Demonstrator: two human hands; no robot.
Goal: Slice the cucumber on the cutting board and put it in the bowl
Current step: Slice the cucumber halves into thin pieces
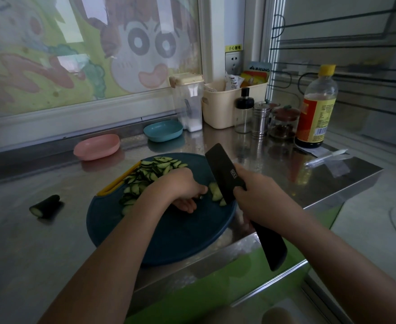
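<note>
Head view | cucumber (215, 192) lies on the round, dark-blue cutting board (180, 237), mostly hidden, pale cut end facing right at the blade | left hand (183, 185) curls over it | right hand (257, 197) grips the matte black knife (222, 170), tip pointing far-left | thin half-moon slices (150, 174) heaped behind

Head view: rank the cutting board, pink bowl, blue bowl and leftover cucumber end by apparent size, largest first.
1. cutting board
2-3. pink bowl, then blue bowl; the blue one sits farther back, so they may really match.
4. cucumber end, clearly smallest.
</note>
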